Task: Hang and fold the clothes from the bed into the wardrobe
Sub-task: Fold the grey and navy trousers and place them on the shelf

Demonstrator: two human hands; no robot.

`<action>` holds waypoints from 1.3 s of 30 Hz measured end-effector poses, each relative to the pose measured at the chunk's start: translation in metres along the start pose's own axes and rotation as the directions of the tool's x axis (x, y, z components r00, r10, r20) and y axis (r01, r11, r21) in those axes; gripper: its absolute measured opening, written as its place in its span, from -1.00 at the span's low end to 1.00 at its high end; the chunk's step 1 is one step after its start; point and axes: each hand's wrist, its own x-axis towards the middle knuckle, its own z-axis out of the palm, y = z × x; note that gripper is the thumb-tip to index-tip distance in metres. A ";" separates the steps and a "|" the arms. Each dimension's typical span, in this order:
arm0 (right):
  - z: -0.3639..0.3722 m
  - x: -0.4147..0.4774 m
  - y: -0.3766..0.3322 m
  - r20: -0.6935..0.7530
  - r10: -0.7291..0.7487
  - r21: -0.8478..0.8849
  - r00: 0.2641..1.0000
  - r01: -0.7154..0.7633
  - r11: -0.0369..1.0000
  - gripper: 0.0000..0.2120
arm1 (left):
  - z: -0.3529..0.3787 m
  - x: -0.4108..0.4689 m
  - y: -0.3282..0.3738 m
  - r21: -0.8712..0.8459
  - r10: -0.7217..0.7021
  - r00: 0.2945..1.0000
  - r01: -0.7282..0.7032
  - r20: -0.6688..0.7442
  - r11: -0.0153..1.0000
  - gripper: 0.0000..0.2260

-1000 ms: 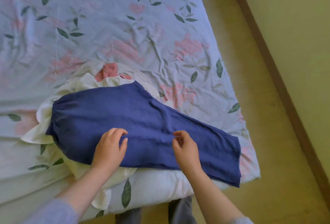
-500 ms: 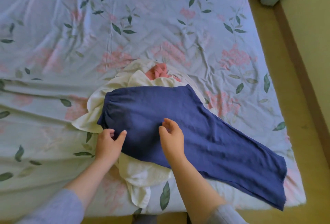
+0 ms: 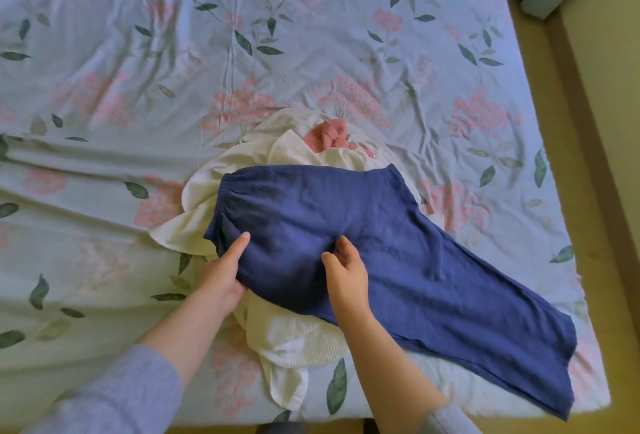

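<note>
At 6 o'clock, nearest the camera, the left grip [image 3: 225, 278] clasps the near edge of the dark blue, thin woven trousers [image 3: 398, 243], with the thumb on top and the fingers tucked under the cloth. Just to its 3 o'clock, the right grip [image 3: 346, 274] has curled fingers that appear to pinch a small fold near the crotch.

The trousers lie spread over a heap of clothes on the bed. Their gathered elastic waistband points to 10 o'clock, and the legs, one on the other, run out to 4 o'clock as far as the mattress corner. They look light, soft and limp, not fragile. Lifted by one point, they would likely sag and bunch. The better hold is probably the waistband at both ends, or the waistband and the hems together.

Directly beneath lies a crumpled cream ribbed garment [image 3: 298, 336], which touches the trousers and may drag along with them. At 12 o'clock beyond it sits a bunched coral-pink cloth [image 3: 327, 137]. Farther off spreads the wrinkled pale floral bedsheet [image 3: 138, 53].
</note>
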 end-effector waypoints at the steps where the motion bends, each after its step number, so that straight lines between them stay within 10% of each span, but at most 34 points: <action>1: -0.001 0.002 0.000 -0.003 0.008 0.008 1.000 -0.008 1.000 -0.47 | 0.002 -0.001 0.003 -0.045 -0.002 1.000 0.003 0.021 0.999 -0.52; 8: -0.014 0.005 -0.002 0.065 0.100 0.228 0.993 -0.113 0.967 -0.54 | 0.044 -0.040 0.013 0.089 0.328 0.944 -0.325 -0.030 0.942 -0.79; 14: -0.069 -0.005 -0.012 0.100 0.125 0.434 0.987 -0.157 0.887 -0.71 | 0.087 -0.089 0.003 0.437 0.767 0.580 -0.786 0.276 0.438 -0.73; 20: -0.152 -0.008 -0.014 0.027 0.151 0.562 0.988 -0.140 0.815 -0.69 | 0.128 -0.114 -0.043 0.424 0.702 0.412 -0.889 0.581 0.171 -0.71; 24: -0.201 0.000 -0.004 0.084 0.228 0.642 0.970 -0.228 0.732 -0.59 | 0.139 -0.108 -0.091 0.370 0.406 0.287 -0.918 0.868 -0.143 -0.44; 29: -0.220 0.021 0.035 0.212 0.359 0.465 0.909 -0.417 0.781 -0.48 | 0.133 -0.076 -0.143 0.392 -0.169 0.535 -0.767 0.828 -0.509 -0.29; 32: -0.210 0.034 0.061 0.116 0.380 0.332 0.918 -0.397 0.856 -0.58 | 0.124 -0.059 -0.150 0.468 -0.171 0.623 -0.716 0.763 -0.517 -0.32; 39: -0.207 0.042 0.082 -0.232 -0.042 0.055 0.972 0.056 0.997 -0.93 | 0.113 -0.056 -0.141 0.563 0.028 0.583 -0.770 0.812 -0.301 -0.46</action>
